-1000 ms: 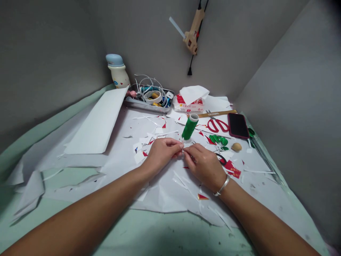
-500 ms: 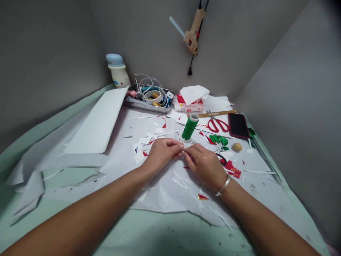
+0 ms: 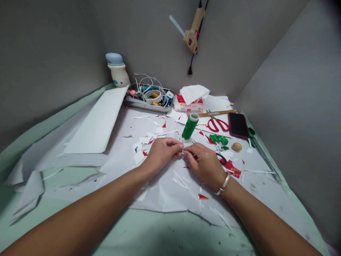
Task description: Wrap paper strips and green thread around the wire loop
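Left hand: my left hand (image 3: 165, 148) is pinched on a thin pale piece (image 3: 183, 140), too small to identify better.
Right hand: my right hand (image 3: 206, 162), fingers drawn narrow, tips at the piece's near end; can't tell if they grip it.
Thin piece: between my fingertips, long axis running roughly near to far, far end sticking out; left hand is the nearer, already on it.
Green thread spool (image 3: 190, 128): on end, just far and slightly right of the piece.
Black loop (image 3: 225, 159): just right of my right hand, partly hidden.
Green leaf-shaped pieces (image 3: 215, 138): bunched farther right.
Change vs a second ago: right hand and silver bangle (image 3: 223, 184) shift slightly right, fingers straighter; left hand and spool look about the same.
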The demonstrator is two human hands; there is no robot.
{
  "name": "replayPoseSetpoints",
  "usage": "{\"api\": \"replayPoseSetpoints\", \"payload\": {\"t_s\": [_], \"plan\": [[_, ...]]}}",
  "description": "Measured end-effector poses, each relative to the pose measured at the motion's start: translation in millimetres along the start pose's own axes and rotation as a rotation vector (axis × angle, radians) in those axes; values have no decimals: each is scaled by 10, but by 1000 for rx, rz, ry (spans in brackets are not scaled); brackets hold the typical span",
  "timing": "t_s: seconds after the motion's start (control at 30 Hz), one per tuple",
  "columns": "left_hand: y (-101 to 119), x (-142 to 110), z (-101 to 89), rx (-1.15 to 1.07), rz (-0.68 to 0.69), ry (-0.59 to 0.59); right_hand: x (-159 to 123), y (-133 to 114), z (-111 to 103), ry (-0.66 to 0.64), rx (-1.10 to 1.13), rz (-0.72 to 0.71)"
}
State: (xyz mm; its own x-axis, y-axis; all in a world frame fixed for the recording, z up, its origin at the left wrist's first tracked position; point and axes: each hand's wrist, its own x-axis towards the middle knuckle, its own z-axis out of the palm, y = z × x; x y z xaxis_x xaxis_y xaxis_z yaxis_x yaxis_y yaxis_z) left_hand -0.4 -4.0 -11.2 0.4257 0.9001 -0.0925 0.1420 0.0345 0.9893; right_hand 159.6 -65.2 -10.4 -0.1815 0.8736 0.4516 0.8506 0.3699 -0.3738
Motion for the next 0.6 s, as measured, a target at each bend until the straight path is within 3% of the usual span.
{"api": "replayPoseSetpoints", "payload": {"t_s": [0.2,0.43,0.6], "plan": [[-9,8,7,2,7,16,1,-43,-23,-26,-58,-1],[4,7,30,0,-15,24,-28,-118,2,-16,-293,-17],[2,14,37,-21,-38,32,-30,-127,21,-13,-310,0]]}}
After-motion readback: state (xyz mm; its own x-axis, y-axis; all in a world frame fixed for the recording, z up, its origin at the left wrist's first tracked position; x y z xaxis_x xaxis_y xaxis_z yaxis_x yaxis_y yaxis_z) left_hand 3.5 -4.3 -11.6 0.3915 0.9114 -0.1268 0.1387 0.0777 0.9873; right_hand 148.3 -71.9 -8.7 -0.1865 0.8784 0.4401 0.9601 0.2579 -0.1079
